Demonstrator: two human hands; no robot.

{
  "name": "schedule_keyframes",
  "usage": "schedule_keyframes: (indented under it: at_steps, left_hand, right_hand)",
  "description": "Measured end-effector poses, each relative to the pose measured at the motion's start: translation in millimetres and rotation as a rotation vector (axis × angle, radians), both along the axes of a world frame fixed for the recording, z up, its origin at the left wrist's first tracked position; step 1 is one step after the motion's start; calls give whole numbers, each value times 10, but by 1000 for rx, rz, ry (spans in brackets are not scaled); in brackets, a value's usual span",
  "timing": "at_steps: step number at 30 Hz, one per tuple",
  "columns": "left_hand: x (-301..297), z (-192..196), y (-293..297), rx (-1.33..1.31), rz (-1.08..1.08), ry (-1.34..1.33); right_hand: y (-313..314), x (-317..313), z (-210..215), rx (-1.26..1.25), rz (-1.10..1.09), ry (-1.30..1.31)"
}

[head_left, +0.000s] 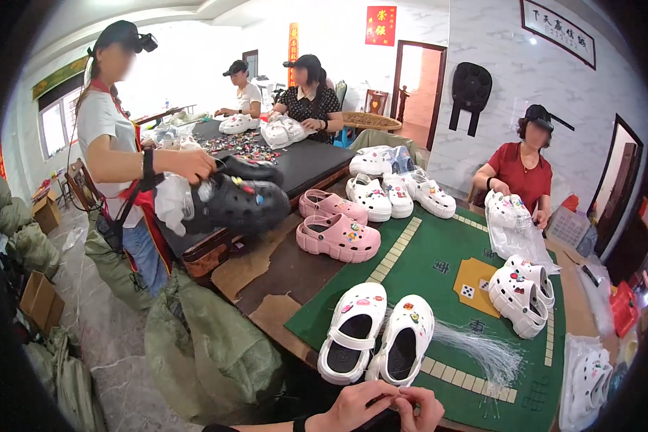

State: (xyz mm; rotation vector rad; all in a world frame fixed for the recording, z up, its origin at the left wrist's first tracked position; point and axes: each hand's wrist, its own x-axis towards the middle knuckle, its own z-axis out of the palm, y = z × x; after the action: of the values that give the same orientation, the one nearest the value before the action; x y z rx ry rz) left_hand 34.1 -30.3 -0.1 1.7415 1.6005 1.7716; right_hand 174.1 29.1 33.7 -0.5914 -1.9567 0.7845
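At the lower centre of the frame we have a pair of chunky white moulded clogs with dark insoles and colourful charms, resting soles down on the green tabletop printed with cream tiles, toes towards the top of the frame. We judge them light and springy, firm enough to keep their shape, with smooth sides that might slide a little under dry fingers. We would grip the thick heel wall or sidewall, sparing the charms, which could catch or work loose. To their right lies a fanned bundle of fine, clear plastic strands; we expect these to be nearly weightless, slippery and tangle-prone, best pinched singly near one end.

Our left hand and right hand meet at the bottom edge, just below the clogs' heels, fingers bent and tips together. We cannot tell whether anything thin is pinched between them. The left wrist, wearing a black band, enters low and nearly level.
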Motion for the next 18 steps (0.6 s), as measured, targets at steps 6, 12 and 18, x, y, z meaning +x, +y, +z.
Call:
schedule_keyframes:
  at_steps: [6,12,18]
  left_hand:
    - [-40,26,-20,-17,-62,-51]
    - [-33,54,-79,-198,-213,-385]
    - [-21,117,-71,-167,-218,-386]
  right_hand:
    - [16,28,17,40,22,5]
    - [27,44,-35,5,62,14]
    - [20,53,-5,-14,53,6]
